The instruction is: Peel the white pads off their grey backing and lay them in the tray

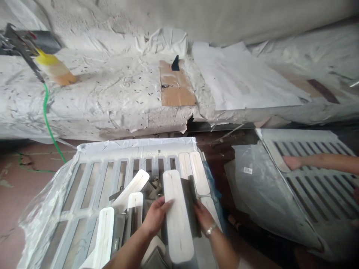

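Note:
My left hand point(156, 216) grips the left edge of a long white piece with rounded ends point(178, 220), its thumb on top. A thin dark line runs down the middle of that piece. Close on its right, my right hand point(204, 216) has its fingers around the edge of a dark grey flat piece point(188, 196), partly hidden under the white one. Below both hands is a pale slatted rack point(74, 216). More white rounded pieces point(104, 235) lie on it in a loose heap with dark grey ones, while several line its right side point(199, 173).
Behind the rack runs a bench covered in stained white sheeting point(112, 89), bearing a yellow-topped bottle point(54, 67), a cardboard piece point(177, 84) and a white sheet point(246, 78). A green hose point(46, 108) hangs at left. At right, another person's arm point(322, 161) reaches over a second slatted rack point(311, 186).

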Available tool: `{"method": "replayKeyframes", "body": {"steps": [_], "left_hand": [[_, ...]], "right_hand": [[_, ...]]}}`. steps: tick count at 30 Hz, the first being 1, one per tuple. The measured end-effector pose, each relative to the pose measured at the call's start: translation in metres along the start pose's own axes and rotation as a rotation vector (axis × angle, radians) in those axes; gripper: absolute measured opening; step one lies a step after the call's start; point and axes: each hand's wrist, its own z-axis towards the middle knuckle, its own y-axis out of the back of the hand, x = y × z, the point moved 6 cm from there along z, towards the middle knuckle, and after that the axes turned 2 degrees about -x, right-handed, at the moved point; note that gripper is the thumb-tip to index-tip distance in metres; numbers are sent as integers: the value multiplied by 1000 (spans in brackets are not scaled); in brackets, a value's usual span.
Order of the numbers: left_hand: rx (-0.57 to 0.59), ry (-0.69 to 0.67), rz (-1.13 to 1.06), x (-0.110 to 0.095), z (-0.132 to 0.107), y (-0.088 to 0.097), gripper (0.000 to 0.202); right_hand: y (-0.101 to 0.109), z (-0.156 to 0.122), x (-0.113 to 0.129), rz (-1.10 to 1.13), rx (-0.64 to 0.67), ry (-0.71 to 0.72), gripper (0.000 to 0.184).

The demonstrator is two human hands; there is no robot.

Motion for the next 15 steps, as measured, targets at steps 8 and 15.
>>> {"method": "replayKeyframes", "body": {"steps": [8, 15], "left_hand": [[-319, -126, -220, -7, 1, 18, 33], [-160, 25, -467, 52, 17, -70, 28]], "right_hand": [[7, -25, 7, 104, -361, 228, 70], [-6, -23, 7, 236, -95, 83, 54]]}}
